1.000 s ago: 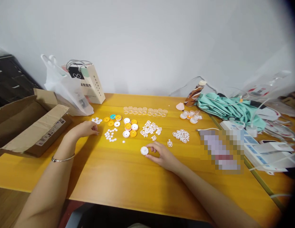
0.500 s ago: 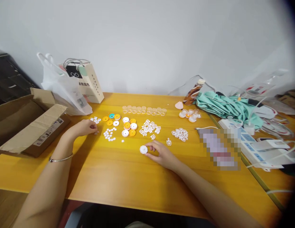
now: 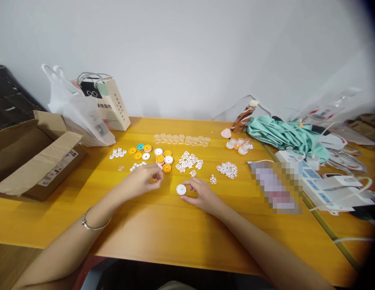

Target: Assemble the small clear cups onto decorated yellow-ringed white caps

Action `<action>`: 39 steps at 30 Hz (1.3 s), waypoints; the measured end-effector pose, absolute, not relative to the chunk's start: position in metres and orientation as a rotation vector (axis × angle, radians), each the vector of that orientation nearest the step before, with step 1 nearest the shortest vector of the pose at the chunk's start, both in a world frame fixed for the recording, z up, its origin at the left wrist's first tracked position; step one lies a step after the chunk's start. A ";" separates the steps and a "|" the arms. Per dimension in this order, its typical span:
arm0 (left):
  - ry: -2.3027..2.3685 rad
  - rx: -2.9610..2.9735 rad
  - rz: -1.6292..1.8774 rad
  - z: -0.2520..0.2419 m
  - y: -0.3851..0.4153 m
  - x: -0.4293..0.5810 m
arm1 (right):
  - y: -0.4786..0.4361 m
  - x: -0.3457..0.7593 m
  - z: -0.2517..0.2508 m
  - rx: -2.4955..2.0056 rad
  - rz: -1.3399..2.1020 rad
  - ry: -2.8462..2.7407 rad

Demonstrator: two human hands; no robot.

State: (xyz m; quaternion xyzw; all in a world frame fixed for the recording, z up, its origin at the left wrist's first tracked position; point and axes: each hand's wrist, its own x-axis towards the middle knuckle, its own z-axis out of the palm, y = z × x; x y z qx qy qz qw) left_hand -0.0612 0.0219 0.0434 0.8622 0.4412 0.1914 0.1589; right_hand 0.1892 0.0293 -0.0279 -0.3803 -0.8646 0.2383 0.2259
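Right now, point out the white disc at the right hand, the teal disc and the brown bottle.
White disc point(image 3: 181, 189): head view, middle of its upward face.
Teal disc point(image 3: 140, 147): head view, near the middle of its top.
Brown bottle point(image 3: 242, 120): head view, on its body, below the cap.

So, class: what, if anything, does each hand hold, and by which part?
The right hand holds a white disc by the rim's right side. The left hand is curled; whether it holds anything cannot be told.
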 end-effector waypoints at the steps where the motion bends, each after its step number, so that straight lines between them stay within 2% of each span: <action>1: 1.204 2.476 0.582 0.035 0.020 -0.051 | 0.030 0.189 -0.029 -1.054 0.650 -2.372; 6: 1.095 2.541 0.766 -0.004 0.021 -0.019 | 0.031 0.185 -0.031 -1.044 0.568 -2.391; 11: 1.049 2.543 0.872 -0.021 0.025 -0.013 | 0.032 0.183 -0.033 -1.061 0.480 -2.427; 24: 0.912 2.721 0.855 -0.028 0.021 -0.021 | 0.031 0.187 -0.034 -0.995 0.554 -2.409; 39: 0.869 2.569 0.891 -0.023 0.019 -0.023 | 0.027 0.195 -0.037 -0.885 0.699 -2.196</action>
